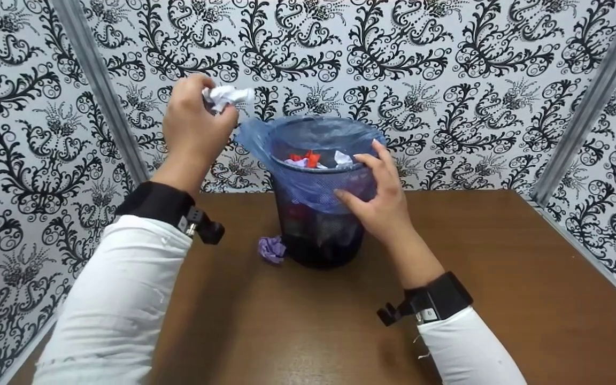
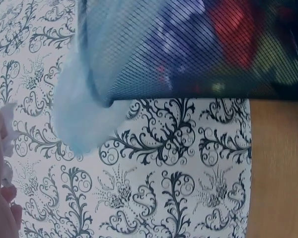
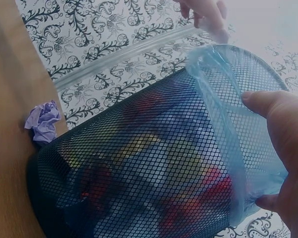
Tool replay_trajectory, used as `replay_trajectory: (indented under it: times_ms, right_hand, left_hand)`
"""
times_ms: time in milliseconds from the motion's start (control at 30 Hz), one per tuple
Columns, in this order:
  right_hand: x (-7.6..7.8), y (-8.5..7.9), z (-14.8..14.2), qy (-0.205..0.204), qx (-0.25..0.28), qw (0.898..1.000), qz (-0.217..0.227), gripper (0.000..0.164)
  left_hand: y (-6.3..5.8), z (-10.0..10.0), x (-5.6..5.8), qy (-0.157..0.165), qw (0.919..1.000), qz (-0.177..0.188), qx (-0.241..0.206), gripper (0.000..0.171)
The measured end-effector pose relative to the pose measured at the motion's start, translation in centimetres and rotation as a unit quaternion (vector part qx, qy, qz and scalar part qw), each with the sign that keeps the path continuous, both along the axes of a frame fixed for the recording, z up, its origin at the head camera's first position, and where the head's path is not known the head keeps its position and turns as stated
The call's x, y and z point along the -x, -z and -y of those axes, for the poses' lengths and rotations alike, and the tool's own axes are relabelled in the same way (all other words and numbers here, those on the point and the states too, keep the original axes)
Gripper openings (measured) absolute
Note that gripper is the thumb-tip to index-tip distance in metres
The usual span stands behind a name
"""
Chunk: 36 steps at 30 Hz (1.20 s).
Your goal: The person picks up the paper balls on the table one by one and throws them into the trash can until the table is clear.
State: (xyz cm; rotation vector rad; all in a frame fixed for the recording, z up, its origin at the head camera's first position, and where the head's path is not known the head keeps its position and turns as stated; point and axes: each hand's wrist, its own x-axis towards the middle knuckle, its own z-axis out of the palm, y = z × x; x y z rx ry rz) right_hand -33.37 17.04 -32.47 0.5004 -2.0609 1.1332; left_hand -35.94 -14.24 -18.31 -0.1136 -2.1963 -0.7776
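Note:
A crumpled white paper point(image 1: 228, 96) is pinched in my left hand point(image 1: 193, 117), raised to the left of the black mesh wastebasket point(image 1: 321, 246) and higher than its rim. A thin blue bag point(image 1: 313, 187) lines the wastebasket and folds down over its outside. My right hand point(image 1: 385, 198) holds the wastebasket at its right rim, the thumb against the bag outside and fingertips at the edge. Inside, red paper point(image 1: 308, 159) and white paper point(image 1: 343, 158) show near the top. Through the mesh in the right wrist view, several coloured crumpled papers point(image 3: 154, 163) show dimly.
On the brown table point(image 1: 479, 256), a crumpled purple paper point(image 1: 271, 249) lies against the left foot of the wastebasket. Patterned black-and-white panels point(image 1: 447, 107) stand behind and at both sides. A loose flap of the bag point(image 1: 254, 136) sticks out toward my left hand.

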Motion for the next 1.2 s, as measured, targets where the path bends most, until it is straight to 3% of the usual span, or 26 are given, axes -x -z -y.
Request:
replay_trajectory:
  times_ms: [167,533,700,867,1200]
  right_hand:
    - [0.0,0.0,0.0,-0.002,-0.001,1.0,-0.004,0.069]
    - [-0.1,0.0,0.0,-0.002,-0.007,1.0,-0.013,0.069]
    - [-0.1,-0.1,-0.1,-0.001,-0.011,1.0,-0.012,0.068]
    - [-0.1,-0.2,-0.1,-0.001,-0.011,1.0,-0.008,0.068]
    - [-0.1,-0.1,0.0,0.001,-0.012,1.0,-0.009,0.067]
  left_hand:
    - [0.2,-1.8,0.1,0.037,0.9989,-0.022,-0.016,0.039]
    - [2.2,-7.8,0.1,0.155,0.9871,0.038,-0.01,0.039]
    - [3.0,-9.2,0.1,0.142,0.9875,0.064,0.025,0.045]
    - [3.3,-9.5,0.2,0.146,0.9866,0.068,0.026,0.052]
    - [3.5,-7.7,0.1,0.155,0.9828,0.077,0.064,0.085]
